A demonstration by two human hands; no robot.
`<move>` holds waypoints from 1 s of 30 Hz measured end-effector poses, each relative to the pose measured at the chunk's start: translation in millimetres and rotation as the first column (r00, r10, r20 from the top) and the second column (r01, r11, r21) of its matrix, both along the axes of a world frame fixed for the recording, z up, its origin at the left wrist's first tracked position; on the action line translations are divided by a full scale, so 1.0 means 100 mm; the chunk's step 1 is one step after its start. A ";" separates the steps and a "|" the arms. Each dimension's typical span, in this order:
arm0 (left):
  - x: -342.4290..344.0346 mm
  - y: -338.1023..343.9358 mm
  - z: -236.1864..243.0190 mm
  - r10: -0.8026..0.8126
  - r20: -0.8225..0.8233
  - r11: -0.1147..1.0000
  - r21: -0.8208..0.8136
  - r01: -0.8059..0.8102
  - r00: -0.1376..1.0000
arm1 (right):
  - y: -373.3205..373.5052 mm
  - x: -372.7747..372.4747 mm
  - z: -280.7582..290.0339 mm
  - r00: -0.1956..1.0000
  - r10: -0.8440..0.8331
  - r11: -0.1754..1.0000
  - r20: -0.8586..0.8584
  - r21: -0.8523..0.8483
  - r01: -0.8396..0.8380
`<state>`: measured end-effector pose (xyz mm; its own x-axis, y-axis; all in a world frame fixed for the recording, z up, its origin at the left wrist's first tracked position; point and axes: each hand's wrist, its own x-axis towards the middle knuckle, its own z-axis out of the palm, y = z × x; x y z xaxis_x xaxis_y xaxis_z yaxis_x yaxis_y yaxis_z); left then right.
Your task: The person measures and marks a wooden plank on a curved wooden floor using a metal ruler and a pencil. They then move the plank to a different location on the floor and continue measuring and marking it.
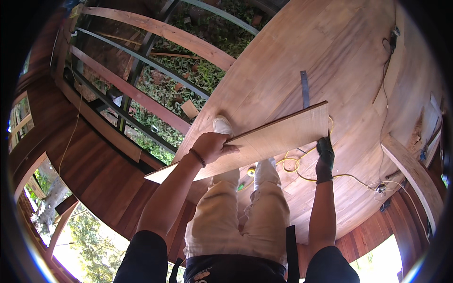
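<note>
A long, light wooden plank [278,134] is held slantwise in front of my legs, its right end higher in the picture. My left hand [213,148], bare with a dark beaded bracelet at the wrist, grips its upper edge left of the middle, thumb across the face. At the lower right corner my right hand [325,153], in a dark glove, is closed on the end; its fingers are partly hidden. Beyond the plank a grey metal ruler-like strip [305,87] lies on the floor, its near end covered by the board.
Wooden floorboards [339,61] stop at an edge on the left; open joists [165,30] lie beyond, with plants and ground beneath. A yellow cord [290,165] loops by my feet near a tape measure [251,172]. A wooden beam [410,172] slants at the right.
</note>
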<state>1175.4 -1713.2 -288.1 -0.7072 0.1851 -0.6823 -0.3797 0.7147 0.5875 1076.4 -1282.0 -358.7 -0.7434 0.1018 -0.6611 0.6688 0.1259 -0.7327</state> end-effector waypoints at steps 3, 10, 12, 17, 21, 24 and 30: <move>-0.10 -0.03 0.16 -0.052 0.067 0.999 0.017 0.051 0.996 | -0.07 -0.27 0.48 0.914 0.313 0.949 -0.259 0.119 -0.291; -0.16 -0.17 0.39 0.035 0.127 0.978 0.200 -0.060 0.991 | 0.54 -0.57 0.99 0.640 0.714 0.694 -0.284 0.173 -0.699; -0.20 -0.17 0.50 -0.109 0.163 0.992 0.073 0.098 0.981 | 0.70 -0.56 1.17 0.768 0.614 0.758 -0.182 -0.135 -0.638; -0.19 -0.28 1.06 -0.204 0.227 0.970 0.177 0.166 0.952 | 0.59 -0.06 1.85 0.608 0.783 0.475 -0.130 -0.505 -0.720; -0.13 -0.42 1.57 -0.219 0.192 0.960 0.218 0.176 0.957 | 0.27 0.52 2.75 0.692 0.688 0.522 -0.218 -0.513 -0.681; -0.07 -0.45 1.86 -0.145 -0.051 0.974 0.166 0.152 0.988 | -0.03 0.86 3.46 0.660 0.565 0.545 -0.495 -0.377 -0.749; -0.03 -0.01 2.35 0.224 -0.375 0.968 -0.018 -0.248 0.900 | -0.74 1.29 4.48 0.924 0.379 0.912 0.039 -0.185 -0.366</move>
<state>1172.6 -1714.2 -53.1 -0.9272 -0.0536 -0.3706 -0.3082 0.6713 0.6741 1205.7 -1355.8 88.8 -0.6542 -0.2929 -0.6973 0.6500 0.2536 -0.7164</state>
